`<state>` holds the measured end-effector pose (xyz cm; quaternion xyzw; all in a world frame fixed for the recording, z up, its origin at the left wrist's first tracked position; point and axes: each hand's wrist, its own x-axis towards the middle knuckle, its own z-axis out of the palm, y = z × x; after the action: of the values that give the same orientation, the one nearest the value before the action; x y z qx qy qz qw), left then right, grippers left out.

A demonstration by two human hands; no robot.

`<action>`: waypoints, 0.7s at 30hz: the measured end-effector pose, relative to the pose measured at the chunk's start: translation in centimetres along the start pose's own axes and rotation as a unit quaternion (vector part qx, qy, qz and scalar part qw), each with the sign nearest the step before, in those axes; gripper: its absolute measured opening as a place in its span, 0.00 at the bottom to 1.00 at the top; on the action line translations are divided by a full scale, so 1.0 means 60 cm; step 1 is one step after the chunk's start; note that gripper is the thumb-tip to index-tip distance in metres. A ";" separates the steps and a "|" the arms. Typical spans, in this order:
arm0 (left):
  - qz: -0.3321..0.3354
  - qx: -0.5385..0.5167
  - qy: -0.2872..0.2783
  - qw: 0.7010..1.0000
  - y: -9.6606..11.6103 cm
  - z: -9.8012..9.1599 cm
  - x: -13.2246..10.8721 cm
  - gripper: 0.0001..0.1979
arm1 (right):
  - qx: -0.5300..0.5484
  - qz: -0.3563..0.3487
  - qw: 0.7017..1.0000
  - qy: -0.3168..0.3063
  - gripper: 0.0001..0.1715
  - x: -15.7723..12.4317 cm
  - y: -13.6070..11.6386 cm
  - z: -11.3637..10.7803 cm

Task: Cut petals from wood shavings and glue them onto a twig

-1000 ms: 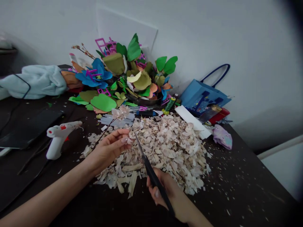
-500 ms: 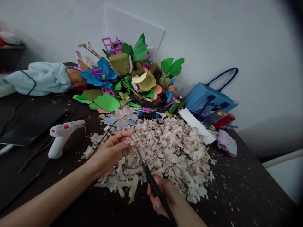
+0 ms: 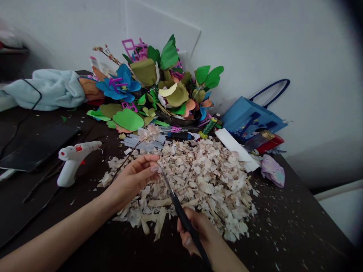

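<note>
My left hand [image 3: 140, 173] is above the left part of a heap of pale, dry, petal-like flakes [image 3: 210, 177]. Its thumb and fingers pinch together around a small pale flake, mostly hidden by the fingertips. Wrapped in my right hand [image 3: 195, 230] are long black-handled scissors [image 3: 181, 211], their handles pointing down toward me. The thin metal blades slant up to the left, and their tip is right beside my left fingertips. A thin brown twig with pale blossoms [image 3: 149, 133] lies behind my left hand.
A white glue gun [image 3: 69, 162] lies on the left beside a dark flat panel [image 3: 36, 151]. Behind the heap are glue sticks [image 3: 133, 141], green thread [image 3: 209, 127] and a mass of colourful craft flowers [image 3: 150, 87]. A blue bag [image 3: 249, 117] leans at right near a white strip [image 3: 236, 149].
The view has shifted slightly. Both hands keep nearly the same pose, the left fingertips and the scissor blades still close together over the heap.
</note>
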<state>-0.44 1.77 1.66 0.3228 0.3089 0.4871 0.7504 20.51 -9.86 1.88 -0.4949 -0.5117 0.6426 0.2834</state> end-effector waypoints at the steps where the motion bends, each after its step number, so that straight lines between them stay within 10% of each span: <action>1: 0.001 0.005 0.002 1.000 0.000 0.000 0.000 0.13 | -0.003 0.002 1.000 -0.001 0.34 0.000 0.000 0.000; 21: 0.008 0.024 0.005 1.000 0.006 0.002 0.002 0.13 | 0.010 0.018 1.000 0.003 0.29 -0.002 0.003 -0.004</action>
<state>-0.48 1.97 1.98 0.3403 0.3217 0.4872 0.7371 20.81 -9.94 1.77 -0.5036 -0.4953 0.6510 0.2779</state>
